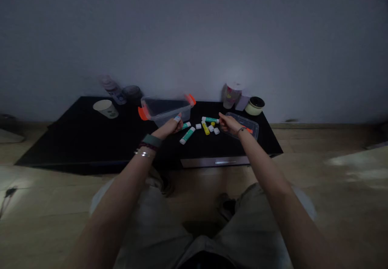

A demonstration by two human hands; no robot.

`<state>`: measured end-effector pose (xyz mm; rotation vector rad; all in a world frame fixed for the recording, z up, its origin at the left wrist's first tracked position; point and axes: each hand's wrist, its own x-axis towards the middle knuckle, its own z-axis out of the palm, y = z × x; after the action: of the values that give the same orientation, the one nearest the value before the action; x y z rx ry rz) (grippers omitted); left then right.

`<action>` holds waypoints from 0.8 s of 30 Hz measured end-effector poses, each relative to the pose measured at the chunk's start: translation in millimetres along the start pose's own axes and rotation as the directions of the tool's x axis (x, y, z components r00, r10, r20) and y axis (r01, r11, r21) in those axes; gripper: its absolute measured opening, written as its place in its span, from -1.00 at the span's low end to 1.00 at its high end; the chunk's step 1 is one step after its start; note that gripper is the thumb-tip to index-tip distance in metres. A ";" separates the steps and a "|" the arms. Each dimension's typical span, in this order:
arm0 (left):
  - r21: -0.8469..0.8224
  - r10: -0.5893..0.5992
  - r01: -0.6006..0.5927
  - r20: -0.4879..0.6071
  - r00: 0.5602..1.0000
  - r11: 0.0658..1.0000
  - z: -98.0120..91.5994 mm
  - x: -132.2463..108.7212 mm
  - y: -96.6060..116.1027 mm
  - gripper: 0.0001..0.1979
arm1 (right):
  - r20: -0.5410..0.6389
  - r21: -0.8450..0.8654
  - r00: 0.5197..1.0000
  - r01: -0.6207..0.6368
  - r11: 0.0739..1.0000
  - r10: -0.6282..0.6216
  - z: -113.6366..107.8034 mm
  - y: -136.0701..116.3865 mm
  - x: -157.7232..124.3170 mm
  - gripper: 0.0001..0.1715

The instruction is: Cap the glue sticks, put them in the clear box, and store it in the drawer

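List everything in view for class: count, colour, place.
Table: one, black, centre
Drawer: one, pale, front
Glue sticks: four, three green, one yellow, centre
Caps: four, three white, one yellow, centre
Box: one, clear and orange, back centre
Lid: one, clear and orange, right
Paper cup: one, white, table left
Bottle: one, pinkish, back left
Round container: one, dark, beside bottle
Tumbler: one, pinkish, back right
Block: one, pale, beside tumbler
Pot: one, cream, table right
Wall: one, grey, behind
Floor: one, beige, below
Trousers: one, grey, below
Shoes: two, dark, below
Left hand: one, green wristband, at glue stick
Right hand: one, dark bracelet, by lid
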<state>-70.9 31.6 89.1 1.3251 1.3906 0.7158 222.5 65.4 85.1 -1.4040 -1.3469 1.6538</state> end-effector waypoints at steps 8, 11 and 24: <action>0.746 0.041 0.013 -0.054 0.998 0.666 -11.1 -29.6 12.5 -0.48 | -0.036 -0.957 0.990 0.006 0.289 -0.138 -28.1 -31.4 -10.1 -0.72; 0.838 0.004 0.100 -0.122 0.993 0.536 15.6 -31.0 7.4 -0.53 | -0.006 -0.984 0.995 0.011 0.176 -0.097 -14.5 -16.1 -7.6 -0.68; 0.919 0.127 0.073 -0.132 0.983 0.386 57.5 -16.9 -24.4 -0.56 | -0.061 -0.991 0.998 -0.060 0.122 -0.005 16.7 29.3 16.7 -0.41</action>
<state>-27.9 -2.7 55.0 2.1923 2.0599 -0.0473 207.1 65.5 50.7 -2.0956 -2.6494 0.4191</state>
